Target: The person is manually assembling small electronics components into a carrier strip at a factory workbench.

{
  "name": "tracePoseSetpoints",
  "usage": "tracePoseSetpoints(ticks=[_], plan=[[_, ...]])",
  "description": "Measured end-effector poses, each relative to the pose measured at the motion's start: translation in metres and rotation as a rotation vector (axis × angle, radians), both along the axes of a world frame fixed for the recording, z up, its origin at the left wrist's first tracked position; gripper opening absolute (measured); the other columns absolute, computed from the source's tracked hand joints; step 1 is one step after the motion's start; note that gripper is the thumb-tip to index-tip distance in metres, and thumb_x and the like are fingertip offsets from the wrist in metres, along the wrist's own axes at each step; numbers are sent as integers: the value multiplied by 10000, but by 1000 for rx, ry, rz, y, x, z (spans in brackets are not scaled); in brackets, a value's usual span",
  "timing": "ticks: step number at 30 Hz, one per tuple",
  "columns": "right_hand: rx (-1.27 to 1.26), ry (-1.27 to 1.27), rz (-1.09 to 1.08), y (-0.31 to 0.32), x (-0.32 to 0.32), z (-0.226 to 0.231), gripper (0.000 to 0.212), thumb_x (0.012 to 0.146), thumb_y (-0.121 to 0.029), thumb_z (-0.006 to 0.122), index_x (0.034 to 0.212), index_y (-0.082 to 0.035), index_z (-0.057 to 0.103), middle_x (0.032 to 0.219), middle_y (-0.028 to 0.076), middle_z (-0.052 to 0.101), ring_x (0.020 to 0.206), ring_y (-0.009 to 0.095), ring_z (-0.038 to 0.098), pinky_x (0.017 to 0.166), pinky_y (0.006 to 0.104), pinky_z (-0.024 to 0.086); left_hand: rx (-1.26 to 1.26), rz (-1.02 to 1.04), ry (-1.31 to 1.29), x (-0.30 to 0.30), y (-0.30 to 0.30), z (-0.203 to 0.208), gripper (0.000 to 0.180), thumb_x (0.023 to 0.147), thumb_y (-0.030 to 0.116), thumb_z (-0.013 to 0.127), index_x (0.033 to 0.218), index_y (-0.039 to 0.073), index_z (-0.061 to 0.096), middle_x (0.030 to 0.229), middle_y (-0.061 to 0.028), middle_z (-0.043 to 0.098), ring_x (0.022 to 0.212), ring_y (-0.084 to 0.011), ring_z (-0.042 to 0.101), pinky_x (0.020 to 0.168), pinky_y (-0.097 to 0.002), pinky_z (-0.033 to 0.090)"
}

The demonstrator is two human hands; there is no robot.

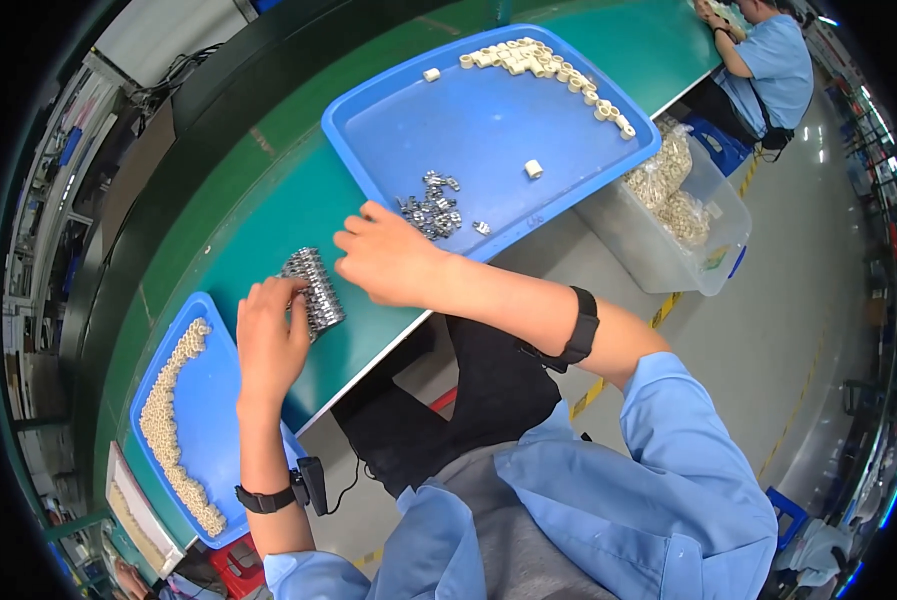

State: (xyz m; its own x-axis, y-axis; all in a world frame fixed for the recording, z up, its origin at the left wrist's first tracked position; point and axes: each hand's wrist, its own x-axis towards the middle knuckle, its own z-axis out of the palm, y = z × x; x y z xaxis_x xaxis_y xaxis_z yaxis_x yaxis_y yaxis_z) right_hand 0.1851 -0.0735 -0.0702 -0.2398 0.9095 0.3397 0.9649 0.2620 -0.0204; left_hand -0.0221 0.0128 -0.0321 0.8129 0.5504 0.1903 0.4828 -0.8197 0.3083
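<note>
A block of small shiny metal parts (313, 285), lined up in close rows, lies on the green table. My left hand (271, 340) is closed at its near left edge, with fingers and thumb bent against the parts. Just right of the block is my right hand (393, 258), its fingers curled downward; whatever they may hold is hidden beneath them. Beyond the right hand, a loose pile of similar metal parts (430, 212) sits in the near left corner of a large blue tray (408, 110). One separate metal part (481, 228) lies beside that pile.
Cream-coloured short tubes (528, 58) line the large tray's far side. A second blue tray (208, 400) at left holds many small cream rings (168, 420). At right stands a clear plastic bin (658, 240) with bagged pieces. A co-worker (768, 70) sits farther along the table (588, 30).
</note>
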Motion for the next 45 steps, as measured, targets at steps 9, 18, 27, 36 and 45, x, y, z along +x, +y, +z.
tracePoseSetpoints(ticks=[9, 18, 27, 36, 45], plan=[[215, 204, -186, -22, 35, 43, 106, 841, -139, 682, 913, -76, 729, 847, 90, 679, 901, 258, 660, 892, 441, 446, 72, 169, -24, -9, -7, -27, 326, 854, 281, 763, 1004, 10, 663, 1088, -126, 616, 1018, -312, 588, 857, -414, 453], [179, 95, -346, -25, 51, 38, 229, 849, -143, 693, 1059, -68, 744, 1089, 91, 676, 1049, 292, 627, 901, 437, 457, -38, 265, -63, 3, 10, -38, 305, 841, 275, 779, 935, 10, 664, 1097, -134, 614, 1049, -328, 579, 900, -431, 462], [-292, 215, -132, 54, -14, 12, 348, 792, -262, 744, 1055, -37, 704, 1074, 160, 682, 1097, 339, 642, 909, 470, 499, -84, 263, -106, -1, 14, -40, 218, 828, 214, 752, 880, 22, 664, 1090, -132, 616, 1053, -331, 574, 913, -443, 461], [-284, 387, -120, 66, -26, 9, 442, 812, -290, 757, 1168, -43, 672, 1142, 161, 666, 1156, 358, 611, 961, 472, 503, 1, 248, -120, -7, 13, -41, 200, 810, 208, 740, 874, 28, 680, 1081, -165, 621, 1056, -361, 578, 906, -461, 483], [-479, 1162, -137, 54, 10, 29, 299, 830, -105, 774, 1098, 15, 715, 913, 35, 646, 736, 92, 604, 647, 251, 494, -67, 313, -125, -2, 10, -37, 224, 841, 218, 719, 913, 8, 688, 1084, -196, 625, 1057, -384, 579, 939, -459, 483]])
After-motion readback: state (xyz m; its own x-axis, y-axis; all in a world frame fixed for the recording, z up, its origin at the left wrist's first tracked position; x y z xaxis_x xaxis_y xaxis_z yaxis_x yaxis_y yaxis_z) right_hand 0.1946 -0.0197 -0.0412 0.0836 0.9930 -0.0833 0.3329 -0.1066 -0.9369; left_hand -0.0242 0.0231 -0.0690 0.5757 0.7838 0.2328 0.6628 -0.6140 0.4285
